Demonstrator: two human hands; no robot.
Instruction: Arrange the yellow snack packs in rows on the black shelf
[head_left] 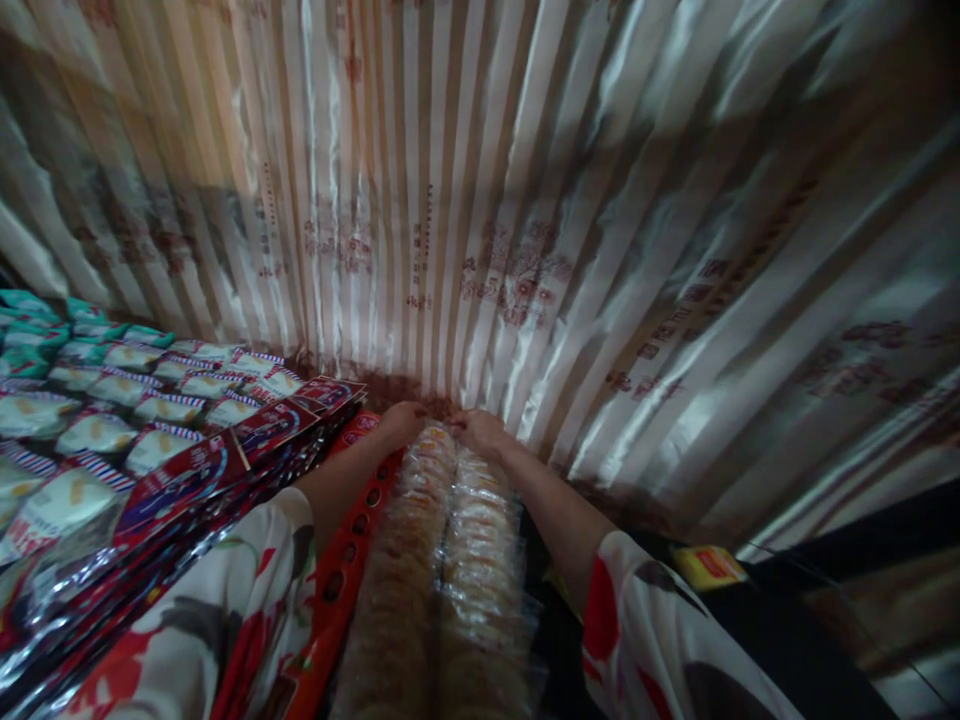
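Note:
Two long side-by-side rows of round, flat pastries in clear wrappers run away from me, a left row (401, 570) and a right row (484, 560). My left hand (405, 422) is at the far end of the left row, fingers closed and pointing inward. Opposite it, my right hand (480, 432) is at the far end of the right row with its fingers bent in. Both sets of fingertips nearly meet there, in shadow and blurred. Whatever they pinch is too dim to make out.
A striped, shiny printed sheet (420, 220) rises behind the rows. Left of them lie an orange-red pack (349, 545), dark red packets (277, 430) in a stack, and several small bags (97, 430). A yellow packet (709, 567) lies on a dark surface to the right.

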